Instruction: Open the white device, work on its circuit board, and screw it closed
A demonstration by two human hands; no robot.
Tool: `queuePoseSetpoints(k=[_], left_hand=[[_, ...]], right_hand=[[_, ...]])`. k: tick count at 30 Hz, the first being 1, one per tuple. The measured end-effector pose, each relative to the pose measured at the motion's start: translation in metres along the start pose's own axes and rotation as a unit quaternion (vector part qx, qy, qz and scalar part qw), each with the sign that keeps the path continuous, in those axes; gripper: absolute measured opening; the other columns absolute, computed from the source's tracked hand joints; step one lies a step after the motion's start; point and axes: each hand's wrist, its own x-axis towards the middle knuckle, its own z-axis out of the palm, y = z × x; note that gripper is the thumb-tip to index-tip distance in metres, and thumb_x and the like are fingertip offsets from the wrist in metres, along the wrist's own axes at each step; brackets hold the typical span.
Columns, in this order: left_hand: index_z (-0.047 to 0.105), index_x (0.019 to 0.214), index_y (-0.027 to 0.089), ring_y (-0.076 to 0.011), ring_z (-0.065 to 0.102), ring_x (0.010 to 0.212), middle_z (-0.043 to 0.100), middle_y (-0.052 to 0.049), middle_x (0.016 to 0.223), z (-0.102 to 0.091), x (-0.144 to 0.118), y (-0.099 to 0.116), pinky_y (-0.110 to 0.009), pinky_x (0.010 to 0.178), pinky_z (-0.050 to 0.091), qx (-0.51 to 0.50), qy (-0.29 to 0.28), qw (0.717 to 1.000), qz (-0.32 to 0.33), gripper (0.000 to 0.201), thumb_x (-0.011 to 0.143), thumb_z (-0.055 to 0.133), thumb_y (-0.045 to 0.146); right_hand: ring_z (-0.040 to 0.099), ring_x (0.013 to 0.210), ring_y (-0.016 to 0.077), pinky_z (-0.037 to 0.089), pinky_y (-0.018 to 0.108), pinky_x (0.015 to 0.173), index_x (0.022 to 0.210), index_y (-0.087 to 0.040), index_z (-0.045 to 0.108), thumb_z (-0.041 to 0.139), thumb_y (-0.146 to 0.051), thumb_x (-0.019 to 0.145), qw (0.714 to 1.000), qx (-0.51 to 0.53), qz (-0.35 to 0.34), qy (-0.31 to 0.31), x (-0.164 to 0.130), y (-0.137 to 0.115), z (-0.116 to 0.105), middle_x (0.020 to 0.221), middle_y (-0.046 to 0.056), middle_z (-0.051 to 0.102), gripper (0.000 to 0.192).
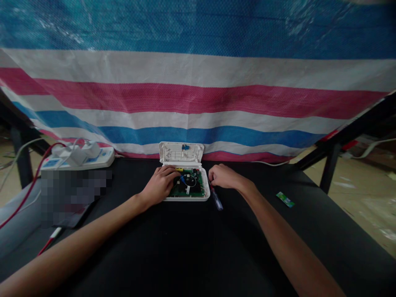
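Observation:
A white plastic case (202,199), which looks like a router housing, lies open on the black table. Its lid (181,152) stands up at the back. Inside sits a green circuit board (198,187) with a thin white loop of cable and a blue piece. My left hand (162,181) rests over the case's left side, fingers spread and bent over the board, hiding part of it. Just right of the case, my right hand (225,175) is closed; what its fingers hold, if anything, is hidden. A screwdriver with a clear bluish handle (217,201) extends from beneath it towards me.
A white power strip (107,157) with plugged-in adapters stands at the back left. In front of it lies a blurred-out dark flat object (71,198), near a red cable (46,245). A small green packet (285,199) is on the right. Striped sheeting (192,97) hangs behind the table.

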Motion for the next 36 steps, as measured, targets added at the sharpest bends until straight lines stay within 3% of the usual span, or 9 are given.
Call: queuePoseSetpoints(k=[12,17,23,32,36], left_hand=[[0.065,0.117,0.018,-0.0276,0.053,0.121,0.066,-0.011,0.120,-0.001,0.000,0.001,-0.050,0.098,0.044,-0.003,-0.004,1.000,-0.004,0.034,0.091,0.044,0.009],[0.064,0.117,0.019,-0.0276,0.053,0.122,0.066,-0.010,0.121,-0.001,0.000,0.001,-0.049,0.098,0.045,-0.003,-0.007,1.000,-0.004,0.035,0.091,0.044,0.008],[0.064,0.118,0.019,-0.0271,0.052,0.122,0.066,-0.010,0.121,0.000,0.000,-0.001,-0.049,0.099,0.044,-0.004,-0.002,1.000,-0.004,0.035,0.091,0.045,0.007],[0.063,0.117,0.018,-0.0274,0.053,0.121,0.066,-0.010,0.120,0.000,0.000,0.000,-0.049,0.098,0.044,-0.005,-0.003,1.000,0.002,0.034,0.092,0.043,0.008],[0.064,0.117,0.018,-0.0276,0.053,0.121,0.066,-0.010,0.119,-0.001,0.000,0.000,-0.050,0.098,0.044,-0.009,-0.001,1.000,-0.001,0.035,0.091,0.044,0.007]], right_hand=[[0.065,0.072,0.0153,0.036,0.023,0.059,0.072,-0.016,0.073,0.065,-0.010,0.071,1.000,0.016,-0.022,-0.012,0.005,0.002,0.006,0.079,0.007,0.074,0.010],[0.064,0.072,0.0161,0.035,0.024,0.057,0.074,-0.017,0.071,0.065,-0.018,0.075,1.000,0.021,-0.009,0.001,-0.003,0.003,-0.004,0.080,0.006,0.074,0.006],[0.065,0.075,0.0180,0.037,0.026,0.060,0.083,-0.016,0.071,0.060,-0.023,0.082,0.999,0.014,0.007,0.037,-0.010,0.010,-0.016,0.085,0.008,0.074,0.014],[0.066,0.074,0.0194,0.041,0.026,0.061,0.077,-0.014,0.073,0.061,-0.023,0.080,0.999,-0.026,0.018,-0.030,-0.008,0.019,-0.013,0.081,0.010,0.074,0.015],[0.063,0.064,0.0165,0.040,0.025,0.056,0.072,-0.013,0.069,0.062,-0.018,0.079,0.998,-0.016,0.032,-0.043,-0.008,0.019,-0.013,0.071,0.008,0.070,0.012]])
